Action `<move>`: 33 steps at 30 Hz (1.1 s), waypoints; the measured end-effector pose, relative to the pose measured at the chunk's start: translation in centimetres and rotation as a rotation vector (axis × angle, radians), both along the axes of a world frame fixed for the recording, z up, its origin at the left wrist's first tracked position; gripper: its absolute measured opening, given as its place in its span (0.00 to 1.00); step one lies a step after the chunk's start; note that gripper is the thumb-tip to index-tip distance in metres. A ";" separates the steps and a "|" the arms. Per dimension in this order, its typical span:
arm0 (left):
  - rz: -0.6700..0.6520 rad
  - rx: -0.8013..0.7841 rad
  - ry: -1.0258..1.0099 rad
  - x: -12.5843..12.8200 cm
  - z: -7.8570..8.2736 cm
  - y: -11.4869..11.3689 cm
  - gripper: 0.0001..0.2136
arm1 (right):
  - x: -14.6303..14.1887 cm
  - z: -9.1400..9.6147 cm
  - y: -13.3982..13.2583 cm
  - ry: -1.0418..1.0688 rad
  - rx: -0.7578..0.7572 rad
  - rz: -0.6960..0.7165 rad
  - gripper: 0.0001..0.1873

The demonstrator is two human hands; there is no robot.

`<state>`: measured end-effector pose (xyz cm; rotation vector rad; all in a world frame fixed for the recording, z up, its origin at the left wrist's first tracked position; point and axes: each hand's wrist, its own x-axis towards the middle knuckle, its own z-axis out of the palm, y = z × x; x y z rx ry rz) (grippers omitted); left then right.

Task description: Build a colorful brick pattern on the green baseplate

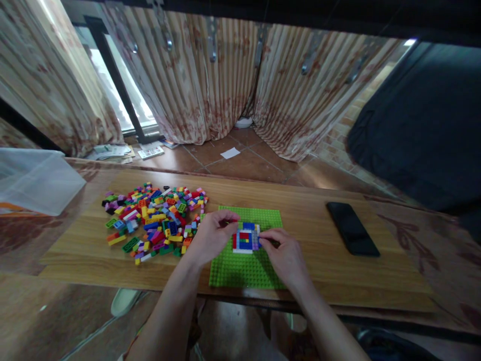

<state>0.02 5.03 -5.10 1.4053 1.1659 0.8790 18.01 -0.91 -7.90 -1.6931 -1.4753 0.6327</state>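
A green studded baseplate (236,273) lies on the wooden table, and a flat square pattern of toy building bricks (246,244) in blue, red, white, grey and yellow sits on it. My left hand (216,235) is at the pattern's upper left corner, thumb and fingers curled together. Whether a brick is between those fingertips is hidden. On the opposite side, my right hand (283,253) pinches at the pattern's right edge. A small blue brick (259,241) shows at its fingertips, against the grey and purple bricks there.
A wide heap of loose, many-coloured bricks (158,220) spreads over the table left of the baseplate. At the right lies a black phone (353,229). A translucent plastic bin (35,180) stands at the far left. Beyond the table (304,200) hang striped curtains (188,85).
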 end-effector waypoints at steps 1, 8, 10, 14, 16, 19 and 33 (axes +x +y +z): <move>-0.002 0.004 0.008 0.0 0.1 0.0 0.08 | 0.1 -0.1 0.1 0.012 -0.012 -0.002 0.08; -0.001 0.028 0.034 -0.1 0.1 0.0 0.07 | 0.6 -0.2 0.4 0.035 -0.108 -0.035 0.08; -0.003 0.043 0.039 -0.2 -0.1 0.1 0.07 | 0.7 -0.1 0.4 0.012 -0.123 -0.033 0.09; 0.000 0.058 0.062 -0.3 -0.2 0.1 0.07 | 0.9 0.0 0.5 -0.005 -0.138 -0.023 0.09; 0.000 0.059 0.067 -0.3 -0.2 0.1 0.07 | 0.9 -0.1 0.5 -0.018 -0.141 -0.027 0.09; -0.005 0.061 0.067 -0.3 -0.3 0.0 0.07 | 0.9 -0.2 0.4 -0.020 -0.131 -0.034 0.09; -0.067 0.113 0.062 -0.2 -1.2 0.0 0.07 | 0.8 -0.6 0.6 0.069 -0.130 -0.019 0.09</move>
